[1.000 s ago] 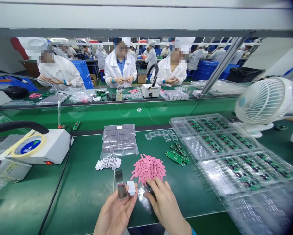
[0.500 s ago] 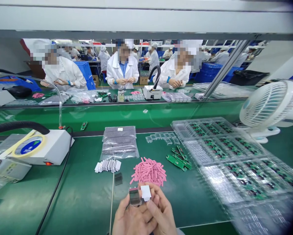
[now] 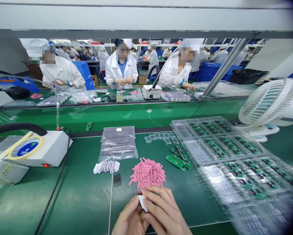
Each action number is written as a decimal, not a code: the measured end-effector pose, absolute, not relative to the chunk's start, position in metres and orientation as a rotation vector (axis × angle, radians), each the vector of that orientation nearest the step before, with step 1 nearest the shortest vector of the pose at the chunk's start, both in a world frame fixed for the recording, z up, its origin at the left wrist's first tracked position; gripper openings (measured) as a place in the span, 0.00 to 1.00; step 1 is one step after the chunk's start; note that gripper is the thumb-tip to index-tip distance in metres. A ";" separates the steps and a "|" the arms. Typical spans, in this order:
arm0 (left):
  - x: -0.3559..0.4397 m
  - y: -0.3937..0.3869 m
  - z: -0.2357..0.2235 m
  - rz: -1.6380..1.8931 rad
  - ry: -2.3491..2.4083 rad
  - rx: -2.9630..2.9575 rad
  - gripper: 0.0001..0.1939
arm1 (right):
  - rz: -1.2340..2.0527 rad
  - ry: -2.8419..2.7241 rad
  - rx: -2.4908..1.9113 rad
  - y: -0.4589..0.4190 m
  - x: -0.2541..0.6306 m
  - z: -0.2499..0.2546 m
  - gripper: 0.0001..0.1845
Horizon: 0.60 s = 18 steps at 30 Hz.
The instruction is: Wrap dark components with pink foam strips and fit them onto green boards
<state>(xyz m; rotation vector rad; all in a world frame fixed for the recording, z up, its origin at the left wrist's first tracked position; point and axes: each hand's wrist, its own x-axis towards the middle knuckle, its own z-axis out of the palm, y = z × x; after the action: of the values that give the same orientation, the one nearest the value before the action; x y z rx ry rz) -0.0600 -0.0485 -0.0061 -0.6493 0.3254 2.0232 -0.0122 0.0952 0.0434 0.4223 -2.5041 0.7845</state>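
Close to the front edge of the bench, my left hand [image 3: 129, 217] grips a small dark display panel, now mostly hidden behind my fingers and a white piece. Fingers of my right hand [image 3: 167, 209] hold that small flat white piece [image 3: 143, 203] tilted against the panel. Just beyond my fingertips lies a heap of pink strips [image 3: 148, 173]. A loose dark panel [image 3: 117, 180] rests on the bench left of the heap. Behind it stretches a leaning row of white pieces [image 3: 106, 167].
Green circuit boards [image 3: 178, 160] and clear plastic frames [image 3: 161, 137] lie right of centre. Clear trays [image 3: 207, 143] of boards cover the right side, near a fan [image 3: 268, 104]. A bagged stack [image 3: 118, 143] lies mid-bench; a white machine [image 3: 55, 148] and black cable [image 3: 55, 186] stand left. People work opposite.
My right hand has brought the white piece leftward from beside the dark panel onto it, tilting it. My hands have closed together, covering most of the panel. A co-worker's hand opposite moved right.
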 end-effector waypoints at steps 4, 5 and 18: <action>-0.062 -0.049 -0.007 2.004 0.361 -0.662 0.15 | 0.750 -2.450 0.370 0.090 -0.015 0.034 0.11; -0.063 -0.050 -0.007 1.997 0.363 -0.654 0.15 | 0.764 -2.439 0.347 0.089 -0.015 0.032 0.11; -0.066 -0.042 0.020 2.112 0.505 -0.577 0.15 | 0.762 -2.345 0.322 0.080 -0.019 0.023 0.10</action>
<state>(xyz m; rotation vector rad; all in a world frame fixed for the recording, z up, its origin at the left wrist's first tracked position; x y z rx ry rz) -0.0662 -0.0417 0.0200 -0.5768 0.5053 2.1121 -0.0194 0.0795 0.0232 0.3217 -2.3451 0.7619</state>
